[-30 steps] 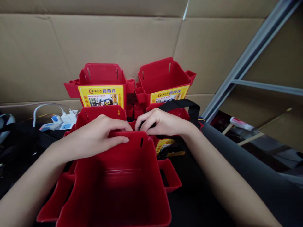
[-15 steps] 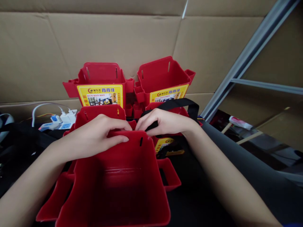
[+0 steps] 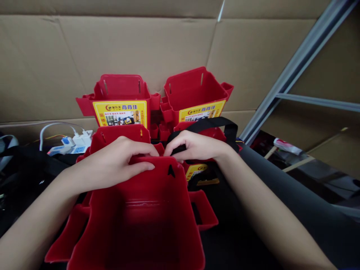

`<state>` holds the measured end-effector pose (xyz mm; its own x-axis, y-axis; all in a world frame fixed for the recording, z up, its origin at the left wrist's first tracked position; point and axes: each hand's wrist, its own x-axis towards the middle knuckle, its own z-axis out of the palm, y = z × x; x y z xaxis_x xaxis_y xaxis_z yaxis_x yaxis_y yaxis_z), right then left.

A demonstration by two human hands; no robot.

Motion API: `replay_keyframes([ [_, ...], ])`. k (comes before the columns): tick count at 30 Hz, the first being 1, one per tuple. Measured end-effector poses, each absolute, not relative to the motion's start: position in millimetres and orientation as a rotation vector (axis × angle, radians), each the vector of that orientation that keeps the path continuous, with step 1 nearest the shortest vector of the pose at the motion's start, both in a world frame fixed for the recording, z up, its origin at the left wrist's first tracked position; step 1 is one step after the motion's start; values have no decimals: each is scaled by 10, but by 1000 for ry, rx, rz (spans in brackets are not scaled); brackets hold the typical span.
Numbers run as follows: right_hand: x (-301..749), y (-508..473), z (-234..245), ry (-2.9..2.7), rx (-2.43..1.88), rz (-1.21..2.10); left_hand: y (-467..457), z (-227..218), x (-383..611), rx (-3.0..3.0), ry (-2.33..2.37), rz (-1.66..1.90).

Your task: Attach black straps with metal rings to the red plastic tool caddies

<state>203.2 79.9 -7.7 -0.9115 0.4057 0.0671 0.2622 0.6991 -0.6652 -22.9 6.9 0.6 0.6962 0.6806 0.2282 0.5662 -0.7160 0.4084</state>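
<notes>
A red plastic bin (image 3: 140,221) stands open-topped right in front of me. My left hand (image 3: 115,163) grips its far rim, thumb inside and fingers curled over the edge. My right hand (image 3: 194,146) pinches a black strap (image 3: 222,123) just behind the same rim. The strap's tip (image 3: 171,170) pokes through a slot in the far wall of the bin. The rest of the strap loops back over my right wrist.
Behind stand more red bins, two with yellow labels (image 3: 120,112) (image 3: 201,110), against a cardboard wall (image 3: 140,45). A white power strip with plugs (image 3: 71,144) lies at the left. A grey metal rack frame (image 3: 284,80) rises at the right.
The black strap's tip now shows through the slot in the bin's far wall, where before the slot was empty. My right hand shifted slightly right; the left hand kept its grip.
</notes>
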Motion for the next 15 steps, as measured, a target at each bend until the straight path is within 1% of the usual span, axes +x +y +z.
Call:
replay_keyframes([
  [6, 1994, 775, -99, -2723, -501, 1084, 49, 12, -218, 2594, 956, 546],
  [12, 2013, 766, -42, -2603, -474, 1070, 73, 25, -210, 2588, 945, 526],
  [15, 2006, 782, -64, -2584, -470, 1119, 67, 30, -208, 2584, 943, 524],
])
